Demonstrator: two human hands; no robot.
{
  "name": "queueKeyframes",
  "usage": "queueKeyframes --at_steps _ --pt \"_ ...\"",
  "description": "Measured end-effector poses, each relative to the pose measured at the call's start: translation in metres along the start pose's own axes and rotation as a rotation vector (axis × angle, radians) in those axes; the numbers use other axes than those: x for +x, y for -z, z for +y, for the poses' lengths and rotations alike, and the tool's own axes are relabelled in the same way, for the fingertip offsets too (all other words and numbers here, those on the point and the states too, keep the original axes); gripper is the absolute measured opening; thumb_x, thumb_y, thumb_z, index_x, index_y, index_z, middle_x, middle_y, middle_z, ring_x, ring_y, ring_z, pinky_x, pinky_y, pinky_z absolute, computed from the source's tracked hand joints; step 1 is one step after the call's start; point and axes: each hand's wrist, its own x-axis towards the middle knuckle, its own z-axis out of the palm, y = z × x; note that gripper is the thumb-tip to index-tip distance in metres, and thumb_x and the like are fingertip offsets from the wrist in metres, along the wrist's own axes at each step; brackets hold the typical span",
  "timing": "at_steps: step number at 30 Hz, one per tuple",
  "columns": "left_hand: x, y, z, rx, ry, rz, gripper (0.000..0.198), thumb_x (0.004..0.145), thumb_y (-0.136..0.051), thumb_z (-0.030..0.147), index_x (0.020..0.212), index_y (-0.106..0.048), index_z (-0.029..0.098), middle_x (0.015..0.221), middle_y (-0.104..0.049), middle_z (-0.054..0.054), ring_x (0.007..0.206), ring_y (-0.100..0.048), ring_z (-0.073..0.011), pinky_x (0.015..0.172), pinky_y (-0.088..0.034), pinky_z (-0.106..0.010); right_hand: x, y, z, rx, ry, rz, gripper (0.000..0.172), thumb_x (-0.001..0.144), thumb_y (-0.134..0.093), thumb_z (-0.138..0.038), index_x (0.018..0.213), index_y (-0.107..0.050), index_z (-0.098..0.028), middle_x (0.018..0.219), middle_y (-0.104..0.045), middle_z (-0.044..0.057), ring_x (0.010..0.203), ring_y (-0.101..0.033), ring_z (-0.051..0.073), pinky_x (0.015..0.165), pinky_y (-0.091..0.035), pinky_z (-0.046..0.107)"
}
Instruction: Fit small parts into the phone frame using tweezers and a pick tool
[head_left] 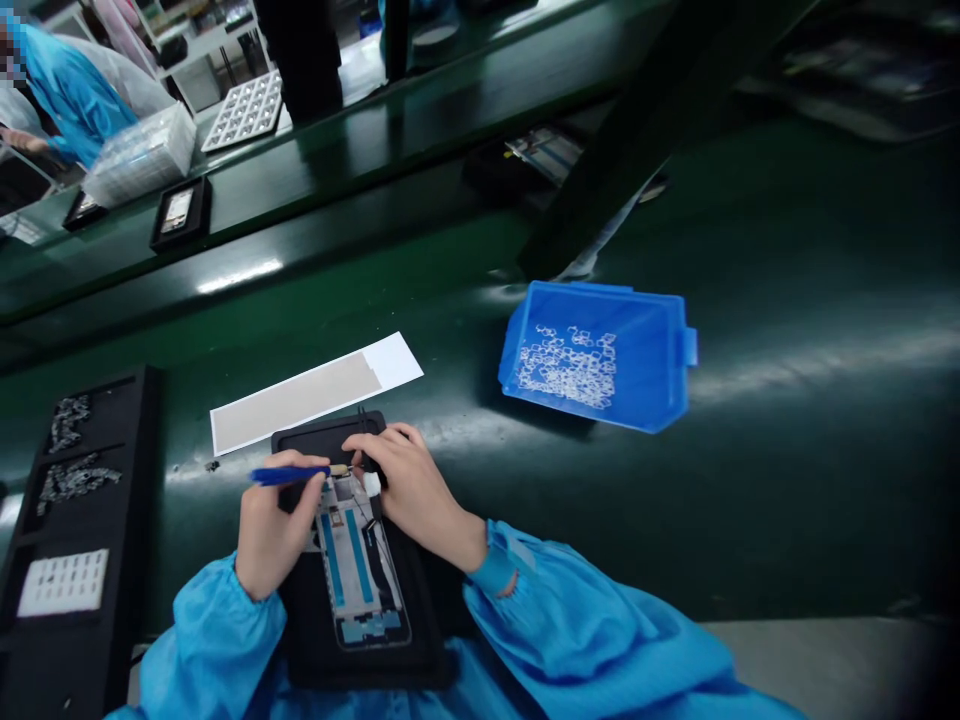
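My left hand [274, 525] is closed on a slim blue pen-like tool [289, 474], its pale tip pointing right over the top end of a phone frame [349, 560]. Across from it my right hand [416, 490] bends over the frame's upper right corner, fingers closed. Two thin dark prongs, like tweezers [362, 414], stick out beyond those fingers; their other end is mostly hidden. A small white piece [372, 484] shows by the right fingertips. Blue strips run along the phone frame, which lies in a black tray [300, 630].
Beyond the tray lies a white-edged strip sheet [300, 400]. A blue bin [652, 365] with many small clear pieces stands to the right. At left is a black compartment tray [139, 480] with small parts. A dark post [600, 170] rises behind. Another person's blue sleeve [67, 85] shows far left.
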Motion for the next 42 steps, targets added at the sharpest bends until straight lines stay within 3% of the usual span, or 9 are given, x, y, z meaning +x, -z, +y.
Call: queueKeyframes --at_steps 5,8,11,19,24,27,33,37,42 --pt "-0.001 0.014 -0.001 -0.295 -0.028 0.365 0.011 0.092 -0.053 0.012 0.092 -0.047 0.021 0.086 -0.063 0.001 0.083 -0.067 -0.0167 0.084 -0.056 -0.037 -0.001 -0.001 0.0 0.033 0.001 0.028 0.04 0.075 -0.049 0.005 0.105 -0.058 -0.021 0.08 -0.069 -0.002 0.076 -0.058 0.018 0.091 -0.035 0.037" --pt "-0.007 0.017 0.0 0.025 -0.143 0.098 0.015 0.091 -0.045 0.01 0.089 -0.056 0.02 0.081 -0.055 0.0 0.072 -0.059 -0.0138 0.068 -0.051 -0.027 -0.002 -0.003 0.0 0.044 -0.006 0.055 0.036 0.078 -0.051 0.003 0.103 -0.058 -0.021 0.079 -0.069 -0.002 0.076 -0.059 0.017 0.091 -0.035 0.038" --pt "-0.02 0.007 -0.006 0.386 -0.263 -0.192 0.028 0.09 -0.047 0.012 0.112 -0.062 0.022 0.08 -0.055 0.0 0.064 -0.056 -0.0131 0.058 -0.046 -0.024 -0.001 -0.002 0.0 0.033 -0.009 0.05 0.033 0.081 -0.052 0.001 0.104 -0.059 -0.022 0.078 -0.069 -0.002 0.077 -0.061 0.017 0.093 -0.036 0.04" --pt "-0.026 -0.011 -0.019 0.695 -0.328 -0.34 0.051 0.079 -0.055 0.005 0.126 -0.06 0.024 0.08 -0.055 0.0 0.06 -0.056 -0.0154 0.052 -0.045 -0.026 -0.001 0.013 0.0 0.291 -0.132 0.182 0.021 0.095 -0.046 -0.014 0.111 -0.056 -0.024 0.105 -0.074 0.004 0.099 -0.07 0.02 0.087 -0.052 0.036" --pt "-0.019 -0.004 -0.013 0.688 -0.204 -0.493 0.055 0.078 -0.056 0.003 0.127 -0.06 0.027 0.089 -0.059 -0.001 0.068 -0.063 -0.0157 0.057 -0.05 -0.026 0.0 0.024 0.009 0.388 -0.26 0.445 0.025 0.099 -0.049 -0.037 0.115 -0.061 -0.022 0.074 -0.068 0.0 0.061 -0.063 0.015 0.061 -0.052 0.027" --pt "-0.008 0.002 -0.007 0.632 -0.11 -0.608 0.051 0.081 -0.057 0.005 0.127 -0.06 0.028 0.096 -0.061 -0.001 0.069 -0.065 -0.0146 0.058 -0.051 -0.024 0.005 0.035 0.016 0.313 -0.284 0.533 0.031 0.096 -0.053 -0.044 0.11 -0.068 -0.02 0.064 -0.058 -0.001 0.06 -0.057 0.014 0.061 -0.049 0.028" --pt "0.046 -0.018 -0.003 0.523 -0.029 -0.495 0.043 0.094 -0.052 0.02 0.136 -0.053 0.029 0.122 -0.062 -0.006 0.092 -0.07 -0.0219 0.069 -0.057 -0.031 0.029 0.053 0.029 0.533 -0.408 0.555 0.045 0.082 -0.065 -0.056 0.104 -0.069 -0.018 0.083 -0.069 0.006 0.067 -0.064 0.017 0.058 -0.055 0.029" --pt "0.086 -0.047 -0.003 0.562 -0.082 -0.498 0.039 0.095 -0.056 0.037 0.134 -0.056 0.032 0.145 -0.049 -0.01 0.098 -0.07 -0.0285 0.073 -0.058 -0.038 0.049 0.054 0.033 0.528 -0.437 0.507 0.05 0.076 -0.068 -0.062 0.096 -0.069 -0.016 0.067 -0.066 0.003 0.06 -0.064 0.017 0.053 -0.055 0.029" --pt "0.092 -0.054 -0.007 0.546 -0.172 -0.553 0.035 0.093 -0.056 0.049 0.122 -0.065 0.032 0.145 -0.051 -0.009 0.089 -0.072 -0.0289 0.072 -0.058 -0.041 0.061 0.049 0.04 0.485 -0.469 0.473 0.053 0.066 -0.074 -0.067 0.08 -0.062 -0.018 0.066 -0.07 0.006 0.062 -0.069 0.024 0.051 -0.057 0.032"
